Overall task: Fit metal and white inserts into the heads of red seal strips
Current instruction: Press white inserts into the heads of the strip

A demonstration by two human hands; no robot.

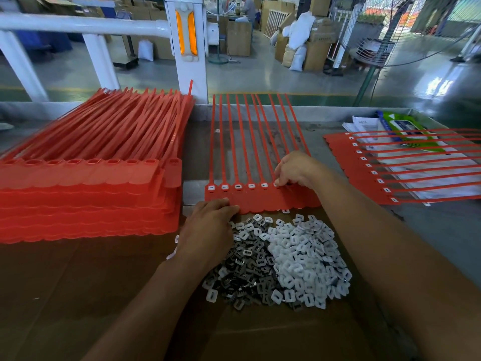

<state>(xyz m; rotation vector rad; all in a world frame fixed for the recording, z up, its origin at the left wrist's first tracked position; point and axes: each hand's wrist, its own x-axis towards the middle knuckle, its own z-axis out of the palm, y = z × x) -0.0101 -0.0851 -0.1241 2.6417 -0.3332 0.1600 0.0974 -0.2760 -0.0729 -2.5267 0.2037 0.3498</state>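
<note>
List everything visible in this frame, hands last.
seal strip stack: one, red, far left
middle seal strip sheet: one, red, centre, five heads filled
right seal strip sheet: one, red, right, over papers
white inserts: one pile, white, on cardboard near centre
metal inserts: one pile, grey, left of white pile
cardboard: one sheet, brown, under piles
papers: several, white, far right
packet: one, green and white, on papers
railing: one, white, background left
left hand: one, at middle sheet's near edge
right hand: one, fingertips on its sixth head

Grey table (442, 230) under cardboard (78, 295) (red strips (91, 178) too)
</note>
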